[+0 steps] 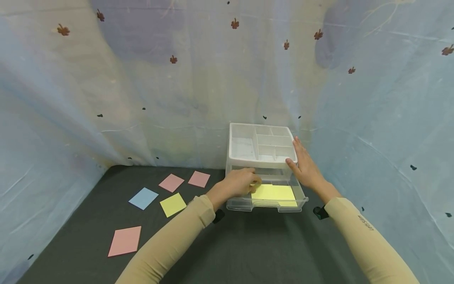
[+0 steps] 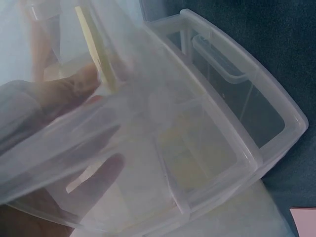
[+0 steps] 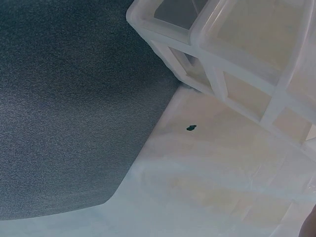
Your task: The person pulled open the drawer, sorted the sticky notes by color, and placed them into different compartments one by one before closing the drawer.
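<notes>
A small plastic drawer unit [image 1: 232, 146] with a white compartment tray on top stands at the back of the black cloth. Its clear drawer [image 1: 264, 205] is pulled out, and yellow sheets [image 1: 280, 193] lie flat inside. My left hand [image 1: 254, 182] reaches into the drawer from the left with curled fingers and pinches a yellow note [image 2: 96, 49], which shows edge-on through the clear drawer [image 2: 256, 123]. My right hand [image 1: 297, 154] rests flat on the right edge of the unit's top. The right wrist view shows only the unit's lower corner [image 3: 237, 59].
Loose notes lie on the black cloth [image 1: 248, 244] to the left: two pink ones [image 1: 171, 182] [image 1: 199, 179], a blue one [image 1: 143, 198], a yellow one [image 1: 172, 204] and a larger pink one [image 1: 125, 241]. A pale leaf-print curtain [image 1: 177, 98] closes off the back and sides.
</notes>
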`<action>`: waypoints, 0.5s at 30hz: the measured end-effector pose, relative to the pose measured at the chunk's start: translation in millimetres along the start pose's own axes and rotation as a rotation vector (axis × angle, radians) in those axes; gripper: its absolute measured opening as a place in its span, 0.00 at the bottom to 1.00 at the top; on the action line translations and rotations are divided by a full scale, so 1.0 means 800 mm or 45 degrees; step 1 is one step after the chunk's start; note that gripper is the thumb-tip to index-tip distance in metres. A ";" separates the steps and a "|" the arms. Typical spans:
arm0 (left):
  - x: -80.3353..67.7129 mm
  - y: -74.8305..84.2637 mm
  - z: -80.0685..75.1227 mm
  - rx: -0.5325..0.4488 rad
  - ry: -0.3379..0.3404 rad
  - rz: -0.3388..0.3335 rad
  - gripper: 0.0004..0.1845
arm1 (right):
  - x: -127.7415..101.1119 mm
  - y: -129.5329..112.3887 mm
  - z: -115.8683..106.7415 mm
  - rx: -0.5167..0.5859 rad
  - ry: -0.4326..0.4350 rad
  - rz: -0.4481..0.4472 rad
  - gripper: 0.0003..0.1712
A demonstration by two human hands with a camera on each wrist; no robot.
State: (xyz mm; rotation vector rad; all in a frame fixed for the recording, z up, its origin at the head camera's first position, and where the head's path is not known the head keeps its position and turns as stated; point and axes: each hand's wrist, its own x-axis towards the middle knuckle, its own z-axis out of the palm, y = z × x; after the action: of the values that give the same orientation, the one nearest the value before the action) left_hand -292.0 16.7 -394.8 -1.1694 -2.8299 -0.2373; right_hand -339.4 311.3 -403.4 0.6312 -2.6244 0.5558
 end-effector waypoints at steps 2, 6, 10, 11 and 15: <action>-0.001 0.000 0.000 -0.014 0.018 0.001 0.16 | 0.000 0.000 0.000 -0.001 -0.003 0.004 0.47; -0.005 -0.001 0.000 -0.055 0.095 -0.009 0.17 | 0.000 0.000 0.000 0.001 -0.012 0.006 0.47; -0.012 -0.004 -0.001 -0.074 0.212 -0.024 0.17 | 0.000 -0.002 -0.002 0.026 -0.011 0.000 0.47; -0.014 -0.005 -0.001 -0.077 0.245 -0.024 0.16 | 0.000 -0.002 -0.002 0.029 -0.008 -0.002 0.47; -0.025 -0.009 -0.004 -0.136 0.386 -0.009 0.14 | 0.001 -0.001 -0.002 0.019 -0.003 -0.004 0.47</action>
State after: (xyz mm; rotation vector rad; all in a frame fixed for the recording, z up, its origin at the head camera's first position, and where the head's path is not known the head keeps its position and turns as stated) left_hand -283.1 -2.6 -395.0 -1.0394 -2.5838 -0.5242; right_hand -339.0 311.2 -401.6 0.6409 -2.6229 0.5741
